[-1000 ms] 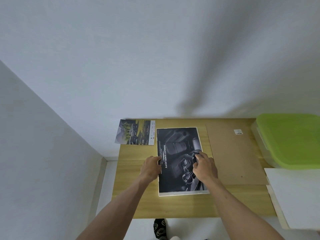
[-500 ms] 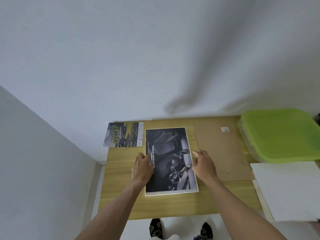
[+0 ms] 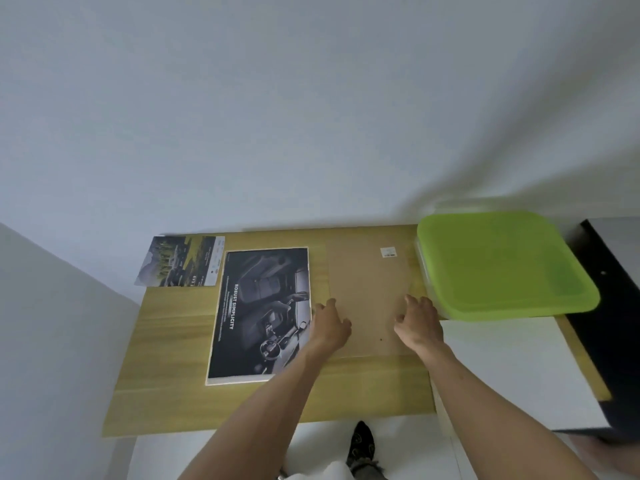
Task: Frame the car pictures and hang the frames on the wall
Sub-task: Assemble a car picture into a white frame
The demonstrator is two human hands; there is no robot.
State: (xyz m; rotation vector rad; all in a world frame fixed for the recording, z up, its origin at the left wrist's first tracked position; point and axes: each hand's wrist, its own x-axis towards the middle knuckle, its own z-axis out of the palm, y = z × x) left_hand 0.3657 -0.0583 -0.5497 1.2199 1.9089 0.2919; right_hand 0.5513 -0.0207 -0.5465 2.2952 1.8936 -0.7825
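Note:
A dark car-interior picture [image 3: 263, 306] with white lettering lies in a pale frame on the wooden table [image 3: 173, 358]. A second, colourful car picture [image 3: 180, 261] lies at the table's far left corner. To the right of the frame lies a brown backing board [image 3: 367, 282] with a small white sticker. My left hand [image 3: 329, 329] rests at the board's left edge, fingers apart. My right hand [image 3: 417, 322] rests at its right edge, fingers spread. Neither hand has closed on anything.
A box with a green lid [image 3: 498, 265] stands at the table's far right. A white sheet [image 3: 512, 368] lies in front of it. A black cabinet [image 3: 609, 306] stands at the right. The plain wall [image 3: 311, 116] rises behind the table.
Both hands left the framed dark picture and moved right to the brown backing board. The view shifted to the right as well.

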